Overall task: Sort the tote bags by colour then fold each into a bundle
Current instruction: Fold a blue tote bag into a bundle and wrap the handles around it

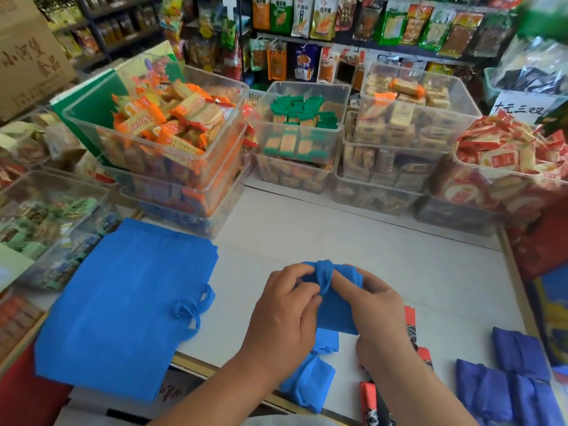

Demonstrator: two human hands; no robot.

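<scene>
At the middle of the white counter (384,241), both hands worked on a light-blue tote bag (335,315) that was folded into a small bundle and held just above the surface. The left hand (281,318) had thumb and forefinger pinching the bag's handle strap (325,273), which looped over the bundle's far edge. The right hand (382,315) gripped the bundle's right side. Its forefinger stretched along the fabric towards the strap and its other fingers bent round the edge.

To the left lay flat light-blue tote bags (123,302), layered one on another and overhanging the counter's near edge, their handles turned towards the hands. Below the left forearm, finished light-blue bundles (310,379) rested at the near edge. Red-and-black patterned bundles (368,401) sat beside and partly under the right forearm. Navy bundles (504,388) were grouped well apart from the light-blue ones, at the near right corner.

Along the far side of the counter stood clear plastic bins (301,130) stacked in twos and threes and filled with wrapped snack packets. Behind them hung more snack packs (302,16) on a rack.
</scene>
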